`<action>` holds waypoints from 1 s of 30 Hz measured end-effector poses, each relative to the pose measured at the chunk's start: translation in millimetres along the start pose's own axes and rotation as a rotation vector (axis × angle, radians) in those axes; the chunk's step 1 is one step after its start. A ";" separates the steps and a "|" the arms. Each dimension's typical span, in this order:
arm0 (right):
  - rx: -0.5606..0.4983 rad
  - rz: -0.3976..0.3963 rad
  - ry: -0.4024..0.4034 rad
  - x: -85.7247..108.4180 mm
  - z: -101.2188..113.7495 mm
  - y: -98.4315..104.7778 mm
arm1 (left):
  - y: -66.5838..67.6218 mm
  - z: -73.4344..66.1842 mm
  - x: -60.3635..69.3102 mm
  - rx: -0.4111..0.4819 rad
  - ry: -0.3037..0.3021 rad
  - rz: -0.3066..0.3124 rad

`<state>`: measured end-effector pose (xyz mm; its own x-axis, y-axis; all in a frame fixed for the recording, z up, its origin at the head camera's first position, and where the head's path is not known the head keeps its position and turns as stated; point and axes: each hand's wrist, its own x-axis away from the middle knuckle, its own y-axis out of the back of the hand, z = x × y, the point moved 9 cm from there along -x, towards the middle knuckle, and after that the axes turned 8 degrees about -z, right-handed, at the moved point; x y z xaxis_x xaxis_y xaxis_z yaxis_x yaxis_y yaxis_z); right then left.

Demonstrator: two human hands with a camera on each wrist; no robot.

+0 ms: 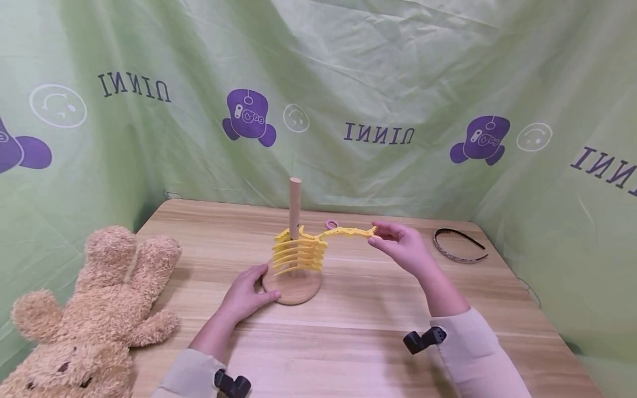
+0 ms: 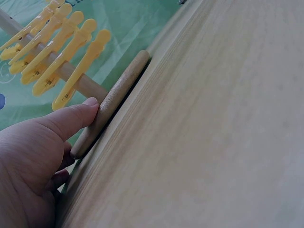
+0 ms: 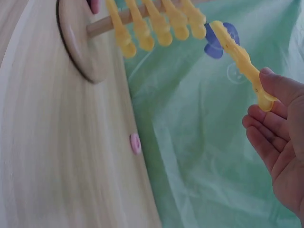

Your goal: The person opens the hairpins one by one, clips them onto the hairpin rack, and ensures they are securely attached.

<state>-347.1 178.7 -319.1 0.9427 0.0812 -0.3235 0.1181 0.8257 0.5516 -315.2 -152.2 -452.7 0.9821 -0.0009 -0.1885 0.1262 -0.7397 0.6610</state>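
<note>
A wooden stand, with an upright post (image 1: 295, 202) on a round base (image 1: 292, 293), stands on the table. Several yellow hair clips (image 1: 298, 255) are stacked along the post, one above another. At the left edge of the base, my left hand (image 1: 246, 294) grips the rim with its thumb and fingers (image 2: 76, 116). To the right of the post, my right hand (image 1: 405, 247) pinches the end of another yellow hair clip (image 3: 242, 61) between thumb and fingers. That clip lies roughly level, its far end close to the top of the stack; contact there I cannot tell.
A plush teddy bear (image 1: 106, 298) lies on the table's left side. On the right lies a black headband (image 1: 455, 257) with a glittery band. A small pink ring, perhaps a hair tie (image 3: 136, 143), is near the back edge. Green printed cloth (image 1: 318, 72) surrounds the table.
</note>
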 end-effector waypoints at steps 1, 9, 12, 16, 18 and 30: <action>-0.001 -0.005 0.005 -0.7 3.7 -1.0 | 0.1 0.1 0.1 0.001 0.002 0.000; -0.025 -0.043 0.045 -7.4 26.1 -14.6 | 0.1 0.3 0.7 0.001 0.007 -0.001; -0.038 -0.049 0.053 -9.9 33.9 -21.7 | 0.7 -0.7 0.7 -0.003 -0.001 -0.006; -0.057 -0.035 0.070 -13.2 44.0 -33.4 | 1.8 -2.1 0.8 -0.009 -0.022 -0.016; -0.062 -0.024 0.073 -15.2 47.6 -40.0 | 2.1 -2.5 1.0 -0.012 -0.030 -0.019; -0.095 0.041 0.039 -26.0 59.4 -74.0 | 1.8 -1.2 0.2 -0.010 -0.038 -0.024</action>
<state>-361.9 82.3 -305.9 0.9333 0.1361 -0.3324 0.0477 0.8702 0.4904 -314.6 -152.8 -450.7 0.9728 -0.0091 -0.2315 0.1510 -0.7329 0.6633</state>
